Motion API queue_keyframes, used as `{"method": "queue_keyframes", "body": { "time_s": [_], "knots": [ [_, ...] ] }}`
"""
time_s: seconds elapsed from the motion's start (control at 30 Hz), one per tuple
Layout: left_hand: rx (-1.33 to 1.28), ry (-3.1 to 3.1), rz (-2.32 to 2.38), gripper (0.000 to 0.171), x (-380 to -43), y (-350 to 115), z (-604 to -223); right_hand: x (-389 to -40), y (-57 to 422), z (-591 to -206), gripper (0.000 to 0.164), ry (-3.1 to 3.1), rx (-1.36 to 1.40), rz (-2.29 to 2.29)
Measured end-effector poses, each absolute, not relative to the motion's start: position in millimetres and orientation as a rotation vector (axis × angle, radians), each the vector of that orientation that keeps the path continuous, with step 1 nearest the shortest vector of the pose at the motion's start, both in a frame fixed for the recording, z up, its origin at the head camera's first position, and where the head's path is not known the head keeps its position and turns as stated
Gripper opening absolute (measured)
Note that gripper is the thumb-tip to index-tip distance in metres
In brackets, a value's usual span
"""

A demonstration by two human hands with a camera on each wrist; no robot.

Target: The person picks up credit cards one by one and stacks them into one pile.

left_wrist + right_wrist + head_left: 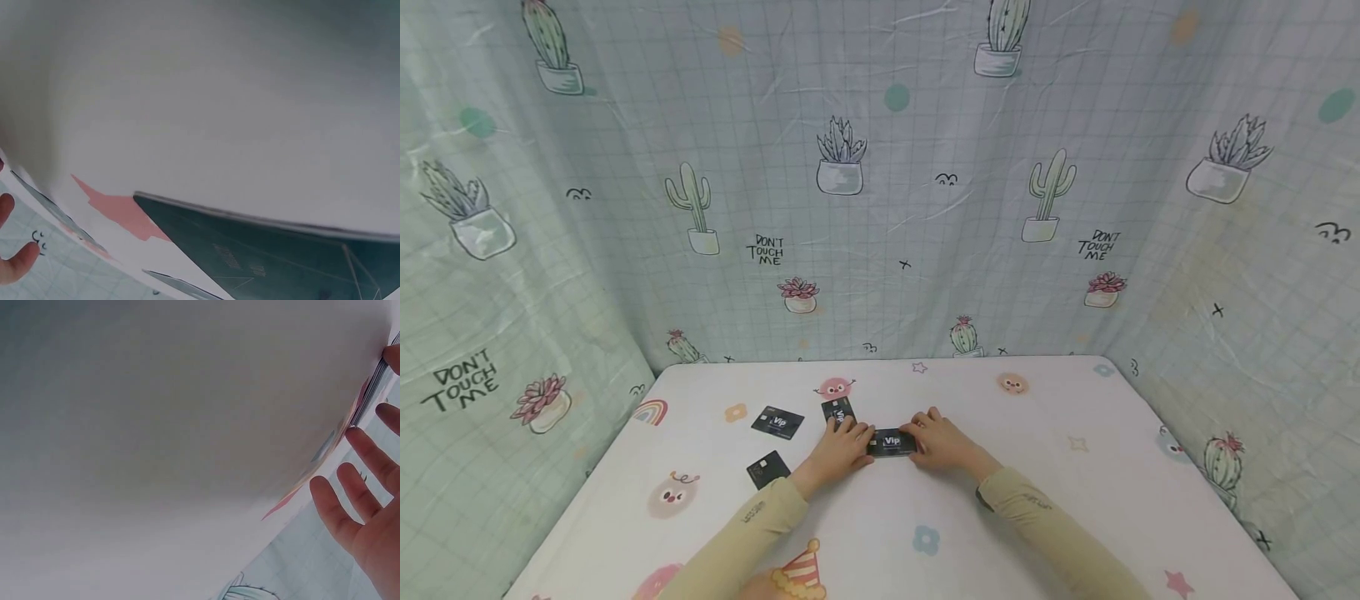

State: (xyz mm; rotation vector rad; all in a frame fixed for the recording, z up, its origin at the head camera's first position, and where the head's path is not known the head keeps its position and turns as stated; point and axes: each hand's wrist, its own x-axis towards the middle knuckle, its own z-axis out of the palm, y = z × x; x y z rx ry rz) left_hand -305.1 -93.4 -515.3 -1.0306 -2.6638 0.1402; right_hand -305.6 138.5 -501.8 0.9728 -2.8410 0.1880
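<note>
A stack of black cards (pixel 891 443) with "Vip" printed on top lies on the table between both hands. My left hand (pixel 838 450) holds its left end, thumb at the near side and fingers at the far side. At the right end, my right hand (pixel 942 443) pinches the stack; the layered card edges (pixel 371 394) show between thumb and fingers in the right wrist view. Just beyond the left hand lies a single Vip card (pixel 838 408), partly covered by its fingers. The left wrist view catches only a few fingertips (pixel 22 262) at its edge.
Another Vip card (pixel 777 422) lies farther left, and a black card (pixel 767 468) sits beside the left wrist, partly behind the sleeve. The white table (pixel 1037 533) carries printed cartoon patterns. A cactus-print curtain (pixel 880 225) surrounds it at the back and sides.
</note>
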Motion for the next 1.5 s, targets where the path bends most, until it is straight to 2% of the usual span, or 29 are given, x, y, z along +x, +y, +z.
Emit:
{"method": "queue_keyframes", "body": {
  "time_s": [0.63, 1.5],
  "knots": [
    [-0.999, -2.653, 0.168, 0.055, -303.5, -105.7, -513.0, -304.0, 136.9, -500.8, 0.051, -2.938, 0.86, 0.179],
    [-1.077, -2.445, 0.165, 0.04, -308.1, -132.2, -510.7, -290.6, 107.1, -491.6, 0.049, -2.907, 0.795, 0.105]
  ]
}}
